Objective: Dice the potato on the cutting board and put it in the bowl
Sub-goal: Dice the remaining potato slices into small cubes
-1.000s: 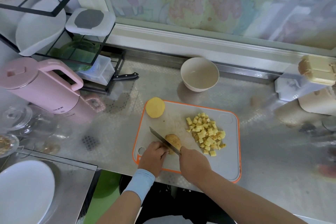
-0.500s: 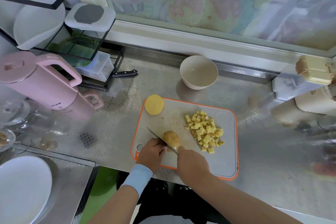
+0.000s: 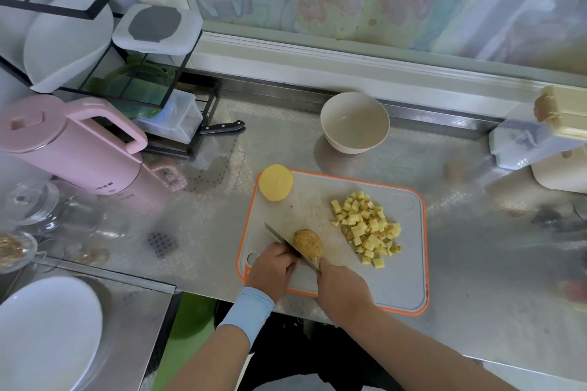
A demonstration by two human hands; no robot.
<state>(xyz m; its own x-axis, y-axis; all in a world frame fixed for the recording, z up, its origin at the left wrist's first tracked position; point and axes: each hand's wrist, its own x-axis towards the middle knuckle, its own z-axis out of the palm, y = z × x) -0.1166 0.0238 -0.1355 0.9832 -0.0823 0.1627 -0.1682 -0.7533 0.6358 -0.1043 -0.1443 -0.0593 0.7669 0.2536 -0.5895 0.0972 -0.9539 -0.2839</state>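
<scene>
A grey cutting board (image 3: 403,282) with an orange rim lies on the steel counter. A potato piece (image 3: 308,244) with brown skin sits near its front left. My left hand (image 3: 271,270) holds that piece from the left with curled fingers. My right hand (image 3: 343,290) grips the knife (image 3: 282,240), whose blade rests against the left side of the potato piece. A pile of yellow potato cubes (image 3: 367,227) lies in the middle of the board. A potato half (image 3: 275,182), cut face up, sits at the board's far left corner. The beige bowl (image 3: 354,122) stands behind the board, with nothing in it.
A pink kettle (image 3: 68,149) stands at the left, with a black rack (image 3: 127,51) behind it holding dishes and boxes. A second knife's black handle (image 3: 224,127) pokes out by the rack. White plate (image 3: 41,333) at front left. Containers (image 3: 546,143) stand at the right.
The knife and both hands stay at the potato piece; the blade has shifted slightly along it. The camera view has drifted a little.
</scene>
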